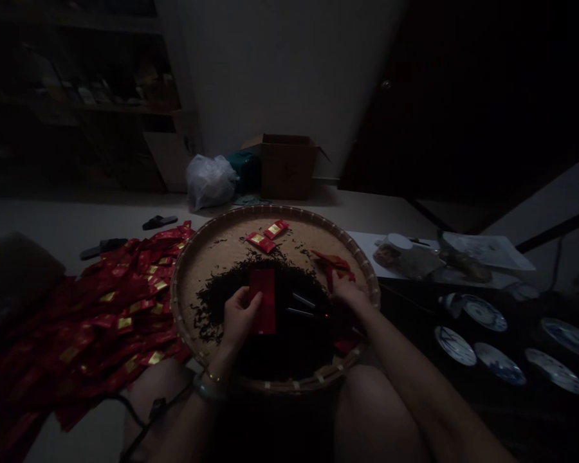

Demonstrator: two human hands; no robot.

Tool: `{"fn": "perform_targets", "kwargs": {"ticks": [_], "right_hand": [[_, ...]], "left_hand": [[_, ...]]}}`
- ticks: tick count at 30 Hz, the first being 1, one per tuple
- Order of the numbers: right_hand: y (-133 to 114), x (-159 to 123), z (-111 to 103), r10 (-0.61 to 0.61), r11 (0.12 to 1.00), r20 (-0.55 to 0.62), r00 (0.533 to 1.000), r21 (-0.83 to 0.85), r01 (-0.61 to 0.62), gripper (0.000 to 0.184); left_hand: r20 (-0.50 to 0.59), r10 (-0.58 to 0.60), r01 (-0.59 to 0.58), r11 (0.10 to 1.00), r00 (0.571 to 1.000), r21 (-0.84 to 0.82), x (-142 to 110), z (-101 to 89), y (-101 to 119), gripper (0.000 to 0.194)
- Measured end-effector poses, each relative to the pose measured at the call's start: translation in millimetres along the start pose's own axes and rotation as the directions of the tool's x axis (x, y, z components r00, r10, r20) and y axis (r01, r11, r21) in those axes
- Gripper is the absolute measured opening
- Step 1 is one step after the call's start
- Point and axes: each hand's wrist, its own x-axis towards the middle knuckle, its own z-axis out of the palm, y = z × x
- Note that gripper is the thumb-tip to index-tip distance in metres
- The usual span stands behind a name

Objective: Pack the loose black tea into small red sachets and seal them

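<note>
My left hand (237, 316) pinches a flat red packet (262, 302) between thumb and fingers, upright over a heap of dark loose tea leaves (222, 283). At the right inside of a round woven bamboo tray (212, 235), my right hand (343, 287) is closed on red packets (335, 262) lying in a loose stack. Two pale narrow strips (303, 301) and a small red light show between my hands; the dark body around them is hard to make out. Two filled red packets (261, 242) with gold labels rest at the tray's far side.
A large pile of red packets (139, 289) covers the floor at left, near dark slippers (159, 222). Behind the tray stand a white plastic bag (211, 181) and a cardboard box (289, 168). Blue-and-white dishes (499, 363) sit on a dark table at right.
</note>
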Motion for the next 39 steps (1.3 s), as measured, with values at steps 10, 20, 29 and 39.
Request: {"fn": "perform_targets", "kwargs": {"ticks": [10, 20, 29, 39], "right_hand": [[-16.6, -23.1, -21.7, -0.071, 0.997, -0.187, 0.980, -0.003, 0.072, 0.038], [-62.7, -69.7, -48.7, -0.561, 0.828, -0.353, 0.749, -0.223, 0.515, 0.047], [-106.9, -41.5, -42.0, -0.891, 0.444, -0.314, 0.328, -0.454, 0.772, 0.044], [-118.8, -36.4, -34.3, -0.895, 0.332, -0.436, 0.095, -0.507, 0.795, 0.033]], "left_hand": [[0.042, -0.016, 0.014, 0.998, 0.999, 0.059, 3.7, -1.1, -9.3, 0.031], [-0.069, 0.035, -0.015, 0.965, 0.997, 0.261, 16.2, -12.4, -21.2, 0.039], [-0.202, 0.002, 0.029, 0.988, 0.979, 0.154, 10.9, -47.9, -21.2, 0.042], [-0.592, 0.292, -0.188, 0.954, 0.752, 0.231, -14.6, -46.1, -3.6, 0.040]]}}
